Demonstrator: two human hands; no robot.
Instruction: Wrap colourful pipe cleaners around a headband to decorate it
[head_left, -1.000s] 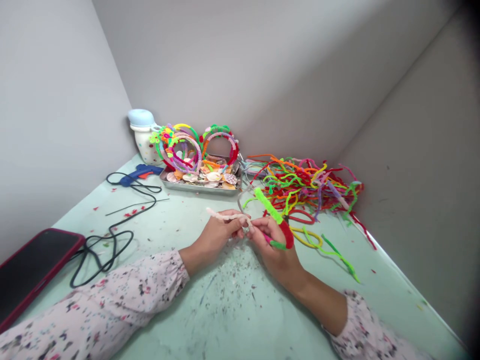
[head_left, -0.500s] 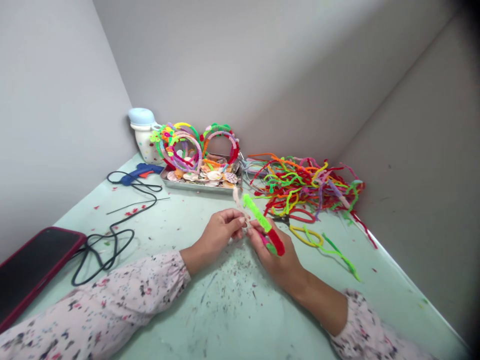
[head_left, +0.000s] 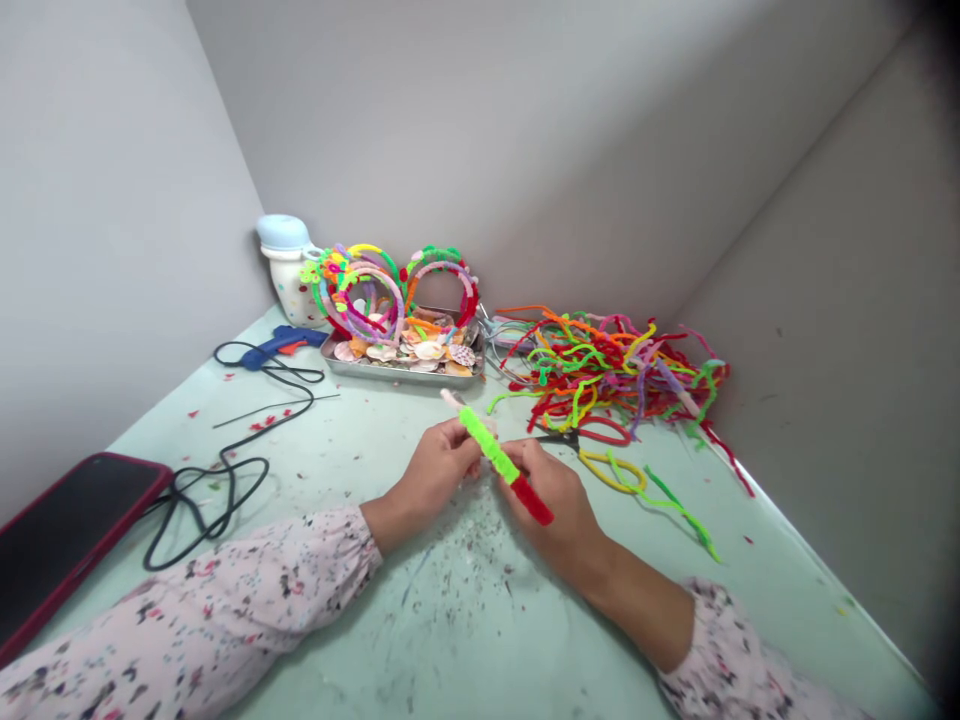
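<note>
Between my hands is a headband (head_left: 489, 443) wrapped in fuzzy pipe cleaner, bright green along the middle, red at the near end and pale pink at the far tip. My right hand (head_left: 551, 500) is closed around it. My left hand (head_left: 436, 470) pinches at its far side with thumb and fingers together; the pinched part is mostly hidden behind the green stretch, so I cannot make it out fully. Scissors (head_left: 604, 431) with one red and one yellow handle lie just beyond my right hand.
Finished-looking headbands (head_left: 375, 300) stand in a metal tray (head_left: 405, 374) of shells. A pipe cleaner heap (head_left: 600, 365) lies at the back right. On the left are a blue glue gun (head_left: 277, 345), black cord (head_left: 225, 465), a phone (head_left: 75, 540) and a lidded bottle (head_left: 289, 265).
The headband has turned in my hands, so its green and red stretch now lies flatter and further left, over the pinched spot. My right hand has rolled slightly; my left has barely moved.
</note>
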